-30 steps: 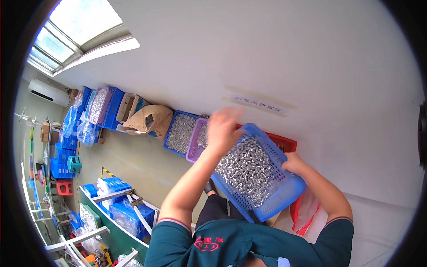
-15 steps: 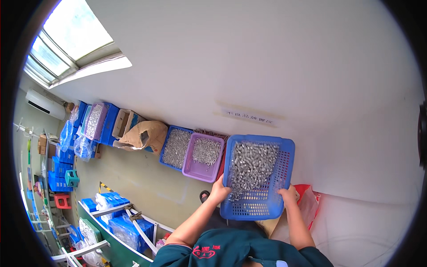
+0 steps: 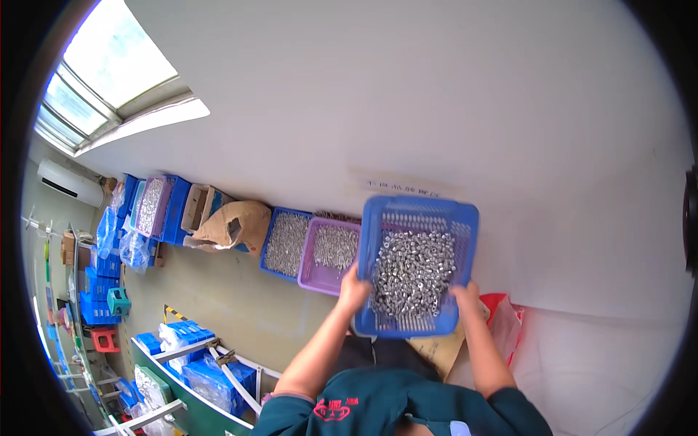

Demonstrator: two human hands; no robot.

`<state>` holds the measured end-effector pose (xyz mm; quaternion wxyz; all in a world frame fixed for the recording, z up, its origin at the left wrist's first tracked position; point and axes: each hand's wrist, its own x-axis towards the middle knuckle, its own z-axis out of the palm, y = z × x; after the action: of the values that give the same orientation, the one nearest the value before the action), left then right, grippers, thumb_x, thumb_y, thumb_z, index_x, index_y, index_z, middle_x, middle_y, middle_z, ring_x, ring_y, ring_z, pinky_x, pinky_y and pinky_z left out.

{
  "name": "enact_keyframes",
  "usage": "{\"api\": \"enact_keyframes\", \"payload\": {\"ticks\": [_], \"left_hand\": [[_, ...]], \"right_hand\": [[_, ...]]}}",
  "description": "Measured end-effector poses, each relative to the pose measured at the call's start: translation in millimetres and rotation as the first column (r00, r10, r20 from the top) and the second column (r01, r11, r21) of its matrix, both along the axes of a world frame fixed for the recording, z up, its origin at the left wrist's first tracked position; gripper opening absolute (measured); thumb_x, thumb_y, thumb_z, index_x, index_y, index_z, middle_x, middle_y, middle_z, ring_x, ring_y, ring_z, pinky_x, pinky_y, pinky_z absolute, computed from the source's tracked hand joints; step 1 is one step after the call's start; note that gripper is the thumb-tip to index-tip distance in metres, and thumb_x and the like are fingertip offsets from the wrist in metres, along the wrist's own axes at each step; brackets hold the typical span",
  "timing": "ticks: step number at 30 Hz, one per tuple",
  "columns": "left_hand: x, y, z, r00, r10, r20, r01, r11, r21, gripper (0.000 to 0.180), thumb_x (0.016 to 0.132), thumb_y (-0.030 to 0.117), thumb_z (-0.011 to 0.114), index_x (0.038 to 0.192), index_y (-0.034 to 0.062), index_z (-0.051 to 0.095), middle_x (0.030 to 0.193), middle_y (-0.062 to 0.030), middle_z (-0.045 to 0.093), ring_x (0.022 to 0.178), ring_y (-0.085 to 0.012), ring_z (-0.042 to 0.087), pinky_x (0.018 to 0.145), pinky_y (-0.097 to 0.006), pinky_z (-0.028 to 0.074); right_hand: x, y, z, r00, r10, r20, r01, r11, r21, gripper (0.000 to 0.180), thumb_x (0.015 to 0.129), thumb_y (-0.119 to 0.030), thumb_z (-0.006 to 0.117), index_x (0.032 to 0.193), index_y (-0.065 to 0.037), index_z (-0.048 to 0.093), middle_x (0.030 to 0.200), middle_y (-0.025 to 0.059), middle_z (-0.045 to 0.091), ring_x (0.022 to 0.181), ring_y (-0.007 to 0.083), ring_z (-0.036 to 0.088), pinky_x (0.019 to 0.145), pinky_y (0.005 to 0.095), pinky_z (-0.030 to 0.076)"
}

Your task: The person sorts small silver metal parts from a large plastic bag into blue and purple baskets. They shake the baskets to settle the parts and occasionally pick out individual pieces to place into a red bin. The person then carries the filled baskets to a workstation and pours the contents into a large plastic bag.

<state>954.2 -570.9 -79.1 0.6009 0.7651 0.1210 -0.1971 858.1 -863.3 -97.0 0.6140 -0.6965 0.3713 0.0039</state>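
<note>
left of the blue slotted basket (image 3: 416, 265) and along the same wall lie, in order, a stack of blue bins (image 3: 156, 207), an open cardboard box (image 3: 198, 207), a slumped brown sack (image 3: 236, 224), a blue tray of small metal parts (image 3: 286, 243) and a purple tray of like parts (image 3: 333, 254), the last touching the basket's left side. left hand (image 3: 354, 289): fingers wrapped around the basket's lower left rim, closed on it. blue slotted basket: raised off the floor in front of the white wall, tilted so that its heap of small silvery metal parts (image 3: 411, 272) lies toward the near, lower edge. right hand (image 3: 466, 296): fingers gripping the lower right rim, closed on it. right of the basket a red plastic bag (image 3: 503, 320) lies on the floor, and just below the basket a brown paper sack (image 3: 436, 350) shows.

step in hand, as judged: the basket is carried or shaken with both hands, its load gathered at the near edge. the next move would call for a level, two-handed hold, since the parts are loose and a steeper tilt could spill them over the rim.
</note>
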Motion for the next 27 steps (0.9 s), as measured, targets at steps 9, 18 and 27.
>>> {"api": "enact_keyframes", "payload": {"ticks": [9, 18, 27], "left_hand": [[-22, 4, 8, 0.975, 0.168, 0.144, -0.133, 0.964, -0.229, 0.066, 0.061, -0.011, 0.057, 0.126, 0.0029, 0.054, 0.101, -0.0097, 0.066, 0.088, -0.0176, 0.063, 0.08, -0.03, 0.049], [-32, 13, -7, 0.983, 0.148, -0.11, -0.167, 0.966, -0.197, 0.064, 0.062, -0.012, 0.055, 0.124, 0.0013, 0.053, 0.101, -0.0079, 0.065, 0.09, -0.0181, 0.061, 0.079, -0.029, 0.049], [-8, 9, -28, 0.981, 0.174, -0.085, -0.187, 0.966, -0.18, 0.052, 0.061, -0.009, 0.058, 0.112, 0.0021, 0.057, 0.087, -0.0044, 0.063, 0.072, -0.0147, 0.059, 0.066, -0.028, 0.048]], "right_hand": [[13, 11, 13, 0.994, 0.023, 0.108, -0.015, 0.997, -0.076, 0.035, 0.06, 0.001, 0.056, 0.093, 0.003, 0.065, 0.078, 0.0087, 0.065, 0.067, 0.0183, 0.06, 0.065, 0.0318, 0.047], [7, 17, -2, 0.998, 0.058, -0.022, -0.061, 0.987, -0.149, 0.032, 0.062, 0.0, 0.054, 0.092, 0.002, 0.066, 0.073, 0.0105, 0.065, 0.063, 0.0189, 0.06, 0.063, 0.0333, 0.048], [37, 10, -12, 0.992, 0.127, -0.012, -0.127, 0.971, -0.202, 0.033, 0.063, -0.004, 0.056, 0.094, 0.003, 0.065, 0.077, 0.0165, 0.067, 0.071, 0.0238, 0.065, 0.069, 0.0337, 0.049]]}}
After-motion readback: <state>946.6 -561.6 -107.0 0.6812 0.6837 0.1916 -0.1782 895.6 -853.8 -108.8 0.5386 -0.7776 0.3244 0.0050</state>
